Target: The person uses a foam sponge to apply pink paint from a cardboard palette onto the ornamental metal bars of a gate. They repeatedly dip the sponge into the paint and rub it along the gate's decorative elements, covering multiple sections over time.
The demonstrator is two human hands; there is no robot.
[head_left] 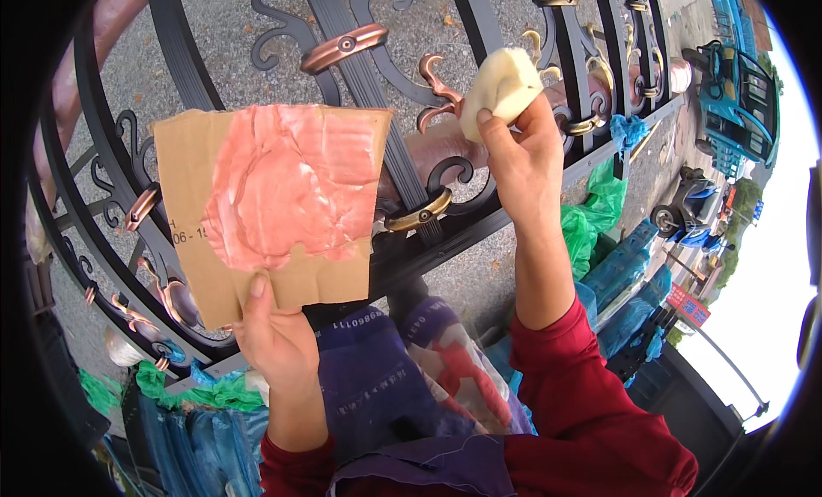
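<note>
1. Left hand pinches the lower edge of a cardboard piece, thumb on the front face, grip clenched on it, holding it upright in front of the gate.
2. Cardboard piece: brown, flat, corrugated, ragged torn edges, notch torn out near the bottom edge; some dark print at its lower left.
3. Pink paste covers most of the cardboard's front: thick, glossy, smeared in wrinkled ridges, irregular blob outline, reaching the top edge.
4. Right hand is raised, grip closed around a pale sponge block; thumb and fingers clamp its lower end.
5. Sponge block: cream-yellow, chunky, soft-looking, rounded corners, matte porous surface; it sits just beside a copper scroll of the gate, contact unclear.
6. Both forearms wear red sleeves, pushed up.
7. Behind the hands: ornate metal gate, black bars and curled scrollwork with copper-coloured clasps and leaf tips, lying over gravelly grey ground.
8. Below the gate edge: crumpled green plastic and blue plastic sheeting.
9. Far right: a blue truck and a parked scooter, well apart from the hands.
</note>
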